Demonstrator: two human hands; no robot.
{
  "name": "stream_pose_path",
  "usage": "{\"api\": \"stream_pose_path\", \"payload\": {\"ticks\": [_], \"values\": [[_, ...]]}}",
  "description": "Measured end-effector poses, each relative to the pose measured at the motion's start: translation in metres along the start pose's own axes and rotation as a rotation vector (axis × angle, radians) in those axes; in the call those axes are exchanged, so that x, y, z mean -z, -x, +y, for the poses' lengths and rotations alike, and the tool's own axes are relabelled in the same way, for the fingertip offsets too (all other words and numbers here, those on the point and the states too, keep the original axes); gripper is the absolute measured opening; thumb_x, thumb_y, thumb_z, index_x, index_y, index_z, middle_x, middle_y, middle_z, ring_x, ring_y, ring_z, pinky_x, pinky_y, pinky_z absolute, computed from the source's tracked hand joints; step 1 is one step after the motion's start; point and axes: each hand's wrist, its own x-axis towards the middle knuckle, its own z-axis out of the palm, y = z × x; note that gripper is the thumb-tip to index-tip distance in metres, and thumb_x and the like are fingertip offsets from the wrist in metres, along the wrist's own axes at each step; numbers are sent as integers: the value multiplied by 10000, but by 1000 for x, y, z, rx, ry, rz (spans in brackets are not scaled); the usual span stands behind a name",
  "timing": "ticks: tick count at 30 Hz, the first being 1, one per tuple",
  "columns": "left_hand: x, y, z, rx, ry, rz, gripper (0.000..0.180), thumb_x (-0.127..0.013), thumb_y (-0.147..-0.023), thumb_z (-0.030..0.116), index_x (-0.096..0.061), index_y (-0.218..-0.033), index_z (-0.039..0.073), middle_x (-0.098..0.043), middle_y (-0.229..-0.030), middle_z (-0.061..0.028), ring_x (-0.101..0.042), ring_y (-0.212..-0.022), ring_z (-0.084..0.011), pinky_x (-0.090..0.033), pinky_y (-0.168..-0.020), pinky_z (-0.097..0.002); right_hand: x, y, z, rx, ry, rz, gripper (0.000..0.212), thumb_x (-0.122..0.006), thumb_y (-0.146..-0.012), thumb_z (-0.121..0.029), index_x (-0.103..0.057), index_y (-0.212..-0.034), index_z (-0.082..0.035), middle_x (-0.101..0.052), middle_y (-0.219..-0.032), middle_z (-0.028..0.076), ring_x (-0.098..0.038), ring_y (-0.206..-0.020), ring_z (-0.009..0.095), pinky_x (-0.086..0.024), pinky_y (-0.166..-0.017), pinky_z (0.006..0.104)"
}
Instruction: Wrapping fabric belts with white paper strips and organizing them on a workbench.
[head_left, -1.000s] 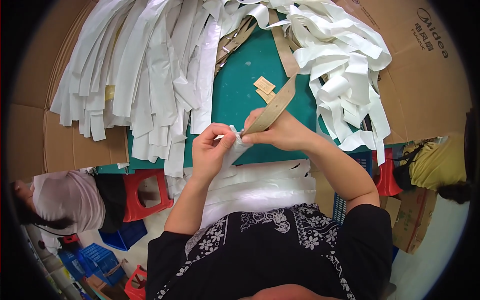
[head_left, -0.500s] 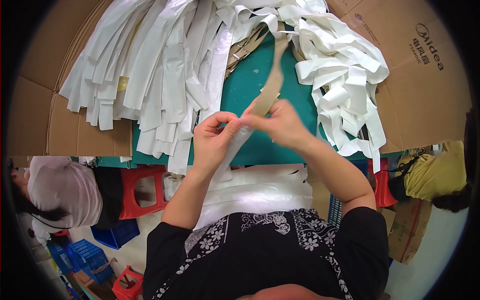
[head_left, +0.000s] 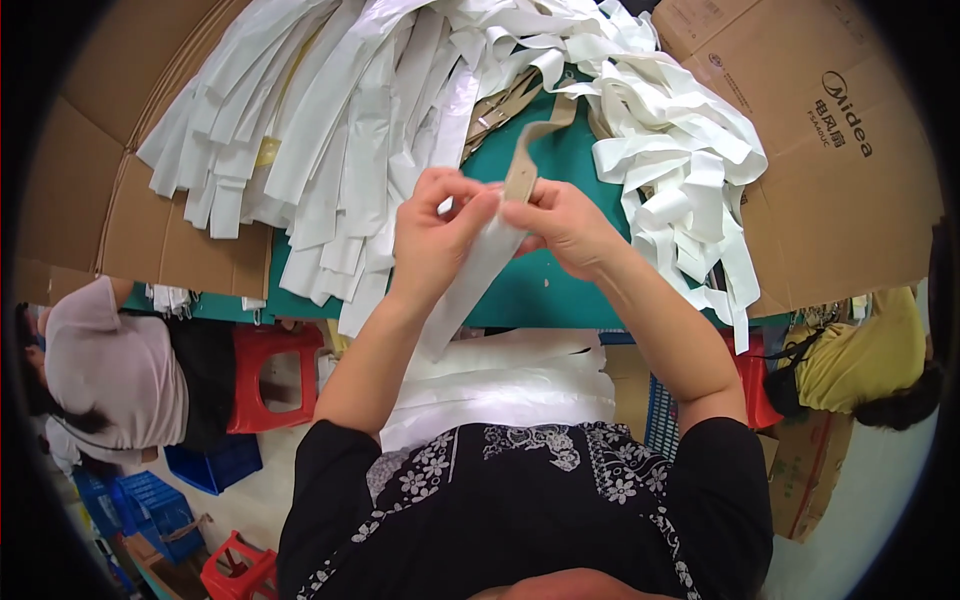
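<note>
A beige belt (head_left: 521, 180) with small holes near its end meets the upper end of a long white plastic sleeve (head_left: 468, 285) between my hands. My left hand (head_left: 440, 232) is closed, thumb and fingers pinching the sleeve near its mouth. From the other side my right hand (head_left: 572, 228) grips the belt end, its thumb lying at the sleeve's edge. Whether the belt tip is inside the sleeve is hard to see. The belt's far part curves away over the green table (head_left: 540, 285). Other beige belts with metal buckles (head_left: 490, 115) lie beyond, partly under white strips.
Many flat white sleeves (head_left: 330, 160) fan out at the left; loose white strips (head_left: 700, 170) are heaped at the right. Cardboard (head_left: 830, 220) flanks both sides. White sheeting (head_left: 500, 385) covers my lap. Two people sit nearby, by a red stool (head_left: 275, 375) and blue crates (head_left: 160, 510).
Both hands have moved slightly up and away from me. My right hand has slowed, and the belt, earlier nearly straight, now bends in a curve beyond my fingers.
</note>
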Motion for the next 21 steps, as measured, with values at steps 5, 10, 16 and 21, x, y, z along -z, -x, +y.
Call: {"api": "stream_pose_path", "payload": {"ticks": [5,10,16,21], "values": [[35,6,-5,739,342,-573,479,-733,-737,259,-517,-1087,13,-618,-866,-62,-585,-741,-126,-481,-650,-271,43,-3,-43,270,-220,7,244,-623,-851,-200,-596,-1024,-30,-644,-941,58,-628,-837,142,-521,-731,303],[144,65,-30,687,-298,-972,535,-786,-651,296,-597,-1040,-20,-653,-889,-62,-593,-761,-143,-479,-732,-289,136,1,-62,423,-438,68,193,-580,-886,-174,-575,-1025,-41,-635,-978,44,-613,-924,145,-500,-841,302],[290,134,65,859,-1013,-441,321,-773,-625,180,-678,-851,-26,-653,-685,-84,-593,-604,-119,-485,-598,-301,109,12,9,309,-252,419,308,-622,-850,-136,-490,-1128,-133,-569,-1043,44,-600,-912,172,-525,-787,332],[234,132,86,658,-1798,-178,464,-765,-645,217,-633,-1046,25,-640,-924,-131,-637,-832,-259,-509,-748,-326,21,13,62,84,-180,238,309,-676,-790,-108,-476,-1024,-133,-570,-907,17,-600,-831,149,-526,-674,316]]}}
